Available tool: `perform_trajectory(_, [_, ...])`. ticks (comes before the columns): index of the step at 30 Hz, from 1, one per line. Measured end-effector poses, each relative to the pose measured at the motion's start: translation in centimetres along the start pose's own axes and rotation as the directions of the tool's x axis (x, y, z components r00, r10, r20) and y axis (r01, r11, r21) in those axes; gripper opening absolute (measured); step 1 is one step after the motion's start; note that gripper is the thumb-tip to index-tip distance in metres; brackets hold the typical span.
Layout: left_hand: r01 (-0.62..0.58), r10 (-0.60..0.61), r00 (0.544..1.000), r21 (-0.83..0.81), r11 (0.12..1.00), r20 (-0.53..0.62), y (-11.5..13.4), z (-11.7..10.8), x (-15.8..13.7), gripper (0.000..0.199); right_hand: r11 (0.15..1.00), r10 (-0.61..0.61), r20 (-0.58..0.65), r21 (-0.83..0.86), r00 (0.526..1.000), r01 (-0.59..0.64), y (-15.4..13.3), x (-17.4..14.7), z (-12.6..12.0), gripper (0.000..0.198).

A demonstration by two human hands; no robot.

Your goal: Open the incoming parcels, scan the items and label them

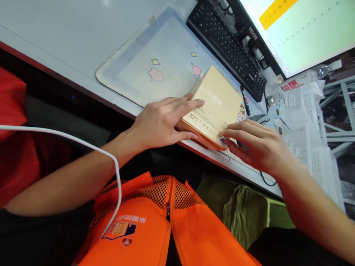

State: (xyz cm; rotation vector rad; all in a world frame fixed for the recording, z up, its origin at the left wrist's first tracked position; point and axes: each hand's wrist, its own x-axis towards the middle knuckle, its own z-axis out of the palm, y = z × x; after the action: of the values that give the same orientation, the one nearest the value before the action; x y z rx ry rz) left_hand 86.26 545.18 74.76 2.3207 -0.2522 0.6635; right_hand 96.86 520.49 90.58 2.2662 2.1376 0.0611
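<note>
A pale yellow cardboard box with small printed text and an orange near side rests on the desk mat by the front edge. My left hand grips its left end, fingers on the top face and thumb against the orange side. At the near right corner, my right hand has its fingers closed together and touching the box. A small shiny whitish piece shows at those fingertips; what it is I cannot make out.
Behind the box lie a black keyboard and a monitor. A black marker lies right of the box on the patterned desk mat. White plastic baskets stand at the right. A white cable crosses my left arm.
</note>
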Motion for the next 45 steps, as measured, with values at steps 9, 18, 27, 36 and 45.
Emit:
perform_trajectory(9, [-0.013,0.013,1.0,-0.006,1.0,-0.01,-0.3,0.2,-0.1,0.079,0.986,0.111,-0.094,0.138,0.989,-0.097,0.0,-1.1,1.8,0.015])
perform_trajectory(18, [-0.01,0.01,1.0,0.003,1.0,-0.027,-0.3,0.2,-0.2,0.077,0.985,0.136,-0.207,0.13,0.969,-0.111,-0.8,-1.9,3.5,0.023])
perform_trajectory(27, [-0.041,0.042,0.998,0.022,0.999,-0.048,-0.4,0.3,-0.4,0.077,0.967,0.22,-0.296,0.191,0.93,-0.168,-1.0,-2.6,4.6,0.025])
perform_trajectory(36, [-0.117,0.115,0.983,-0.009,0.993,-0.143,-0.5,-0.3,-0.6,0.08,0.646,0.757,-0.476,0.649,0.447,-0.402,-3.5,-3.5,10.1,0.036])
perform_trajectory(45, [-0.071,0.072,0.987,0.013,0.997,-0.145,-0.2,-1.0,-1.0,0.087,0.191,0.821,-0.108,0.977,0.561,-0.091,-6.6,-2.0,13.6,0.106])
